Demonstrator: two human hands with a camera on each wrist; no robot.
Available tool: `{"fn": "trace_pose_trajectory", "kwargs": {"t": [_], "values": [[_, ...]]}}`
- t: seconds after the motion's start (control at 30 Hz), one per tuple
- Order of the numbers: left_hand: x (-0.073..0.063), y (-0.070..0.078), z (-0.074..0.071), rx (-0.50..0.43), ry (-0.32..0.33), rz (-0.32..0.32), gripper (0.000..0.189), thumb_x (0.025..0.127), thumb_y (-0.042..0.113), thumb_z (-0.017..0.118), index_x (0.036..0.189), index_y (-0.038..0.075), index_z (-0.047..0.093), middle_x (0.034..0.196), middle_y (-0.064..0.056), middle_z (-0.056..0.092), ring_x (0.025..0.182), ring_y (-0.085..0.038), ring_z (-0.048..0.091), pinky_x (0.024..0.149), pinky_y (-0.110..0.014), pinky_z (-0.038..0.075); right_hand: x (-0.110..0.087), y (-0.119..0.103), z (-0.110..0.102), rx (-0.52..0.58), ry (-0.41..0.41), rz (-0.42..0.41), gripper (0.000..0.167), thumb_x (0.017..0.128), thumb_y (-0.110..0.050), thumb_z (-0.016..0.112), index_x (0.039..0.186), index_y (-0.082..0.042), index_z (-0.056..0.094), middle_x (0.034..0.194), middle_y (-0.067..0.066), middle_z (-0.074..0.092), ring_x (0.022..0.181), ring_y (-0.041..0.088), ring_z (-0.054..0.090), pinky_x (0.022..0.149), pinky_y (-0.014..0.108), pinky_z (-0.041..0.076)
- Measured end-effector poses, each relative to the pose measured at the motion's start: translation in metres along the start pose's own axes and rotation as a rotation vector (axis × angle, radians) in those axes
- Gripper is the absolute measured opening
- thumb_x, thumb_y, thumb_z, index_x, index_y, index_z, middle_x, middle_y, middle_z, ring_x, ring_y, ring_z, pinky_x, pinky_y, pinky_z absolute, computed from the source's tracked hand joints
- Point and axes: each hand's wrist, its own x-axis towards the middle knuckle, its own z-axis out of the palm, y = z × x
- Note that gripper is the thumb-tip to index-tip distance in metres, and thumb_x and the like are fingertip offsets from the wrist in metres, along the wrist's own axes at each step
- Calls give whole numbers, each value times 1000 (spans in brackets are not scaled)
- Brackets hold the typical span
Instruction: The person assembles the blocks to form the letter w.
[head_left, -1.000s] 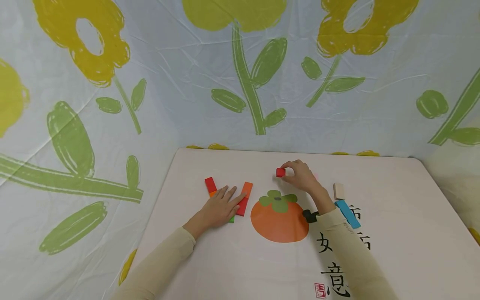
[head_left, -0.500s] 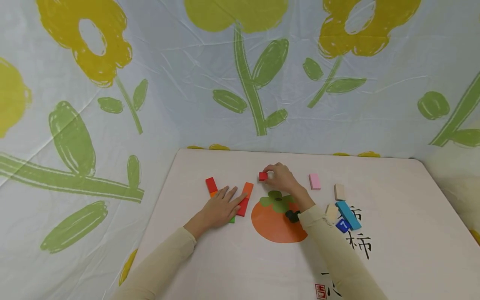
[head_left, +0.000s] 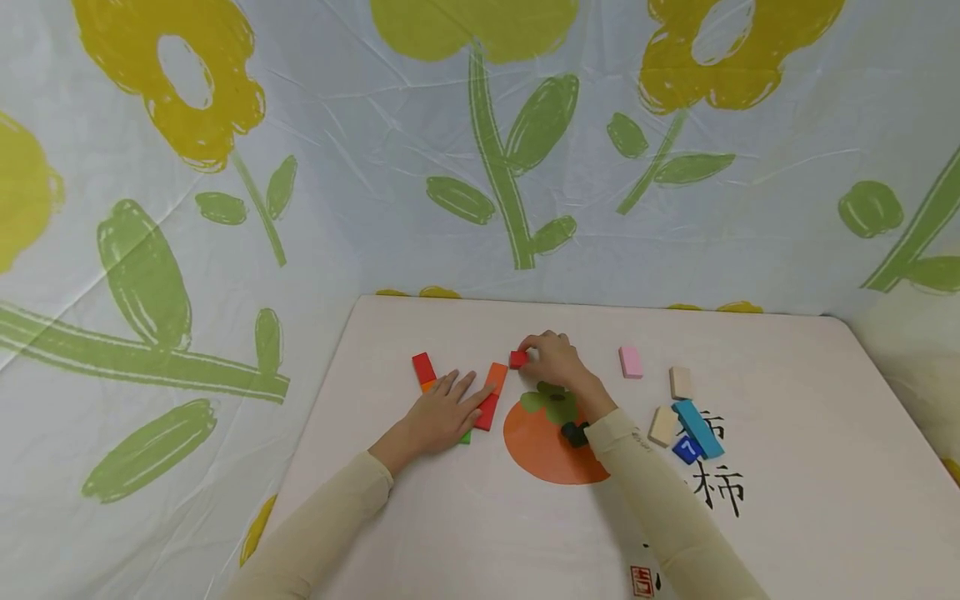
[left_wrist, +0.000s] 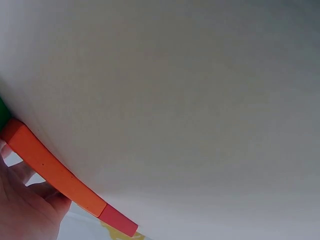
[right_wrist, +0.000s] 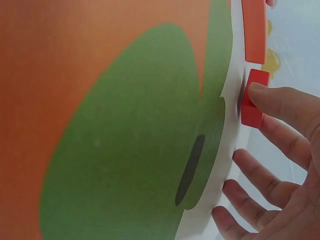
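Note:
In the head view my left hand (head_left: 441, 414) lies with fingers spread over a V-shaped row of blocks. Its left arm has a red block (head_left: 423, 367) at the end, then an orange one partly hidden by the fingers. An orange block (head_left: 497, 377) tops the right arm, above another red block (head_left: 487, 412). Green (head_left: 466, 438) peeks out below the palm. My right hand (head_left: 557, 363) pinches a small red block (right_wrist: 252, 112) between thumb and index finger, just right of the orange block's upper end. A narrow gap separates them in the right wrist view.
Right of the hands lie a pink block (head_left: 631, 362), two beige blocks (head_left: 680, 382), a long light-blue block (head_left: 697, 429) and a dark blue block (head_left: 687, 451) marked 7. The tabletop (head_left: 420, 533) carries a printed persimmon (head_left: 551, 454) and black characters. Flowered cloth (head_left: 375, 208) hangs behind.
My right hand has carried the red block left and slightly down, toward the orange block. The left hand stays in place. The pink block and those beside the right sleeve have come into view.

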Motion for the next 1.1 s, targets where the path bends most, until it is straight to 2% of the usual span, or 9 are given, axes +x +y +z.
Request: {"fn": "trace_pose_trajectory", "kwargs": {"t": [0.4, 0.9, 1.1], "values": [[0, 0, -2, -13, 6, -2, 59, 107, 43, 38, 161, 25, 23, 159, -15, 32, 144, -41, 29, 117, -47, 24, -1, -9, 2, -35, 6, 27, 31, 88, -22, 74, 118, -15, 72, 127, 20, 57, 114, 43, 47, 89, 59, 44], [2, 0, -4, -40, -42, -27, 58, 107, 44, 37, 161, 27, 24, 160, -13, 31, 144, -40, 29, 117, -46, 23, -2, -11, 3, -38, -4, 33, 33, 88, -22, 75, 120, -14, 71, 126, 21, 56, 115, 43, 46, 90, 60, 43], [3, 0, -10, -78, -48, -27, 57, 107, 43, 39, 160, 27, 26, 159, -14, 33, 145, -41, 27, 118, -47, 22, -3, -12, 2, -40, -2, 27, 33, 88, -22, 75, 119, -15, 71, 126, 21, 55, 114, 43, 46, 89, 60, 43]]}}
